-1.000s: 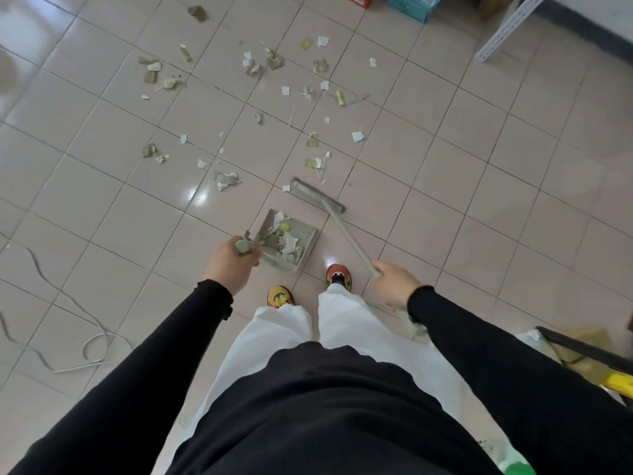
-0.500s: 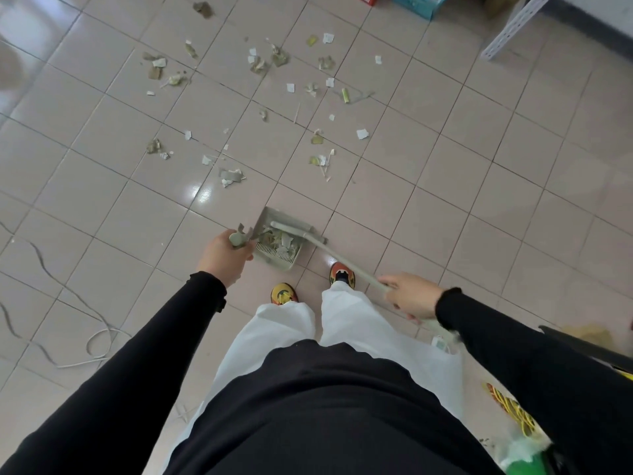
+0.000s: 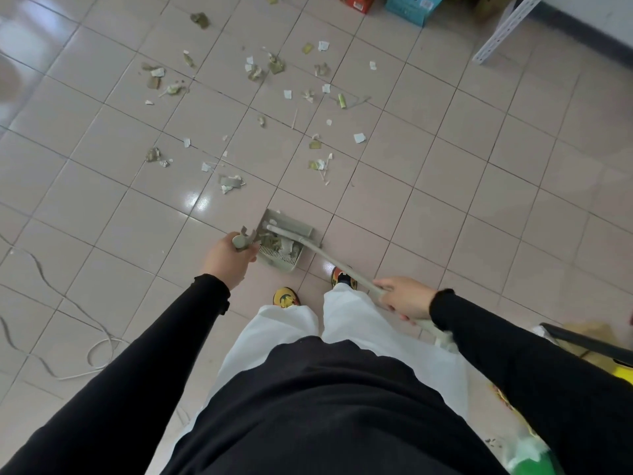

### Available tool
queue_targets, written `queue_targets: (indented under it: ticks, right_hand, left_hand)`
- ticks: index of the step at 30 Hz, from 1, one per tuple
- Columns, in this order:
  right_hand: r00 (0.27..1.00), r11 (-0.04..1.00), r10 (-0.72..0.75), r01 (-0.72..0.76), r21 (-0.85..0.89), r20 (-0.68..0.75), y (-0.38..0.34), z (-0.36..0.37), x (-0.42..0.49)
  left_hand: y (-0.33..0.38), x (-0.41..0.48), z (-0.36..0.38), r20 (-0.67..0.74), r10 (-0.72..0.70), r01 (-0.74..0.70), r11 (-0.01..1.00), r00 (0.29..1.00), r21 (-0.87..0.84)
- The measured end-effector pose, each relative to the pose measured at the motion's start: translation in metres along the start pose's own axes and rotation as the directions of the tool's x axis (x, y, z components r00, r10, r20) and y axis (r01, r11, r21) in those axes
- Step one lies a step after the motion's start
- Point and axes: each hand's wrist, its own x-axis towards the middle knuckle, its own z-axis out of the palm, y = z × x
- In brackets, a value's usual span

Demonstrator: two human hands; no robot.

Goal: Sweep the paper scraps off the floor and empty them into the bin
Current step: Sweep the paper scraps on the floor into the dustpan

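Note:
My left hand point(image 3: 228, 258) grips the handle of a grey-green dustpan point(image 3: 274, 258) that rests on the tiled floor just ahead of my feet. Torn paper pieces lie inside the pan. My right hand point(image 3: 406, 297) holds the long handle of a matching broom point(image 3: 337, 260), whose head point(image 3: 291, 228) lies across the pan's mouth. Several white and olive paper scraps point(image 3: 233, 183) are scattered over the tiles farther ahead, out to the far scraps point(image 3: 274, 66). No bin is clearly in view.
A pale cable point(image 3: 99, 351) loops over the floor at the left. A red box point(image 3: 356, 1) and a teal box point(image 3: 409, 6) stand at the far edge, beside a white metal bracket point(image 3: 503, 29). A dark and yellow object point(image 3: 596, 344) sits at the right, with a green bag point(image 3: 527, 457) below it.
The broom head has swept back from the tiles ahead into the dustpan's mouth. My right hand has pulled the handle to the right. The dustpan has stayed in place.

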Motion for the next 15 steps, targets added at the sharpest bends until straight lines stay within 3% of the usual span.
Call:
queue_targets:
  ticks: [3, 7, 15]
  right_hand:
    - [1.0, 0.997, 0.004, -0.003, 0.075, -0.01, 0.021, 0.004, -0.019]
    - [0.99, 0.985, 0.012, 0.012, 0.171, -0.138, 0.019, -0.002, -0.005]
    - [0.984, 0.981, -0.03, 0.063, 0.184, -0.176, 0.004, -0.026, 0.016]
  left_hand:
    - [0.001, 0.002, -0.002, 0.015, 0.009, -0.009, 1.0, 1.0, -0.012]
    - [0.01, 0.007, 0.0, 0.023, 0.02, -0.02, 1.0, 1.0, 0.021]
    - [0.011, -0.01, -0.012, -0.04, -0.014, 0.011, 0.997, 0.999, -0.077]
